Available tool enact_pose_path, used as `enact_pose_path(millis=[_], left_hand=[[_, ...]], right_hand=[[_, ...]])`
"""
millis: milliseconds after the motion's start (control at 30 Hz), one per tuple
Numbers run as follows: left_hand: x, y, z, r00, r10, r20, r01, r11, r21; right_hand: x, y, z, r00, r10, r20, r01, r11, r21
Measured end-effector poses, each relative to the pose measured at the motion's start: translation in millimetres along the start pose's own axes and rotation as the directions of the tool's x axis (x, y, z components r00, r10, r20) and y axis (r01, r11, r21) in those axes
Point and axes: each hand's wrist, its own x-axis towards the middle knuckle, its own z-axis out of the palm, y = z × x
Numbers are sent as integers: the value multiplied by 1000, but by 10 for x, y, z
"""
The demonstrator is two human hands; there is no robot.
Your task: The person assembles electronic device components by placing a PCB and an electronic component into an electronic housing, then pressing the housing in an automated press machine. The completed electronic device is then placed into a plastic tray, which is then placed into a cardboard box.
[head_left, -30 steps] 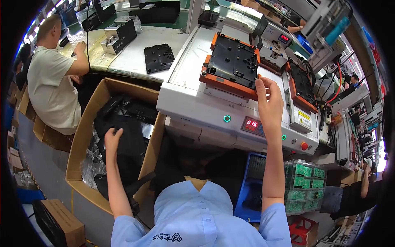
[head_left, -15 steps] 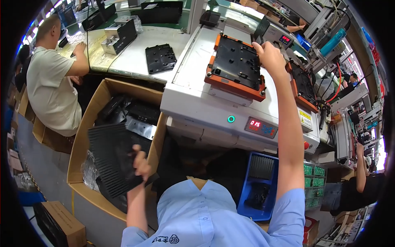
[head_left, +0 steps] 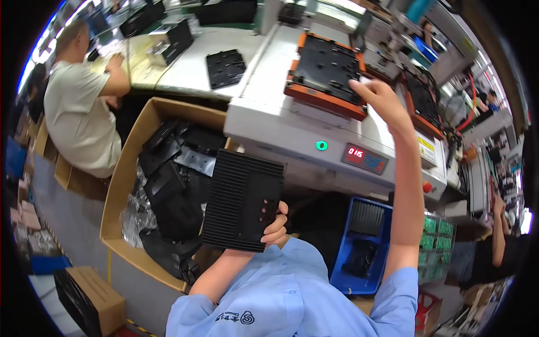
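Note:
My left hand [head_left: 275, 227] grips a black plastic cover [head_left: 238, 199] with ribbed slots by its right edge, in front of my chest. Its fingers curl round the edge near a row of small holes. Farther off, a flat black plastic panel [head_left: 325, 64] with small posts lies in an orange fixture [head_left: 321, 101] on the white machine [head_left: 275, 121]. My right hand [head_left: 382, 101] reaches to the right edge of that panel, thumb and fingers closed at the rim. Part of its grip is hidden behind the hand.
An open cardboard box [head_left: 120, 194] of black plastic parts stands at left. A blue bin [head_left: 342, 275] sits below the machine. A second orange fixture [head_left: 421, 115] is at right. Another black panel [head_left: 225, 68] lies on the bench; a person [head_left: 81, 112] sits at far left.
My left hand has brought the ribbed cover from over the cardboard box to the right, before my chest. My right hand has come nearer along the panel's right edge. The view has shifted slightly.

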Motion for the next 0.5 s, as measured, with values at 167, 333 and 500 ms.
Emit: enact_pose_path(millis=[167, 333, 500], left_hand=[[216, -311, 117, 989, 19, -149, 40, 924, 381], [358, -630, 50, 994, -72, -88, 96, 113, 989], [457, -975, 65, 863, -370, -343, 504, 659, 558]], right_hand=[[85, -78, 303, 927, -134, -349, 91, 986, -137], [428, 150, 356, 943, 51, -328, 154, 808, 568], [417, -41, 125, 885, 24, -464, 147, 933, 330]])
